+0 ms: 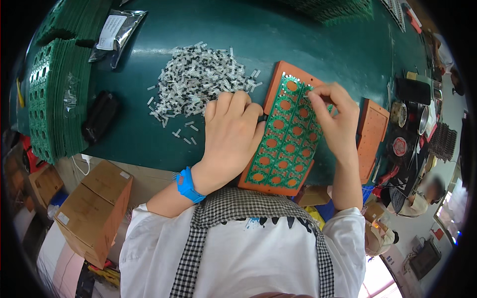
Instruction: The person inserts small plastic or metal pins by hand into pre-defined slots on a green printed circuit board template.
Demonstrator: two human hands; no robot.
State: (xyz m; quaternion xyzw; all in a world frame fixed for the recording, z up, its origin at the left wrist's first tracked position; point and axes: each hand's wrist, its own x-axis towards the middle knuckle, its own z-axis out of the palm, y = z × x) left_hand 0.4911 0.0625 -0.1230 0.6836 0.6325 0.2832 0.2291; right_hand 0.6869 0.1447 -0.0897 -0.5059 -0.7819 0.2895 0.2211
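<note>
A green circuit board panel point(288, 133) with rows of round cut-outs lies in an orange fixture tray point(276, 74). My right hand point(339, 111) is over the panel's upper right part, thumb and forefinger pinched close to its surface; anything between the fingertips is too small to make out. To the left of the tray is a heap of small clear-and-black electronic parts point(194, 74). At the heap's lower right edge rests my left hand point(229, 131), back upward and fingers curled under; its fingertips and whatever they hold are hidden. A blue band point(188, 186) circles my left wrist.
Stacked green panels point(59, 99) stand at the table's left, beside a silver bag point(117, 35) and a black object point(101, 116). More panels point(333, 7) sit at the far edge. Another orange tray point(372, 134) lies to the right. Cardboard boxes point(92, 208) stand below left; people are at right.
</note>
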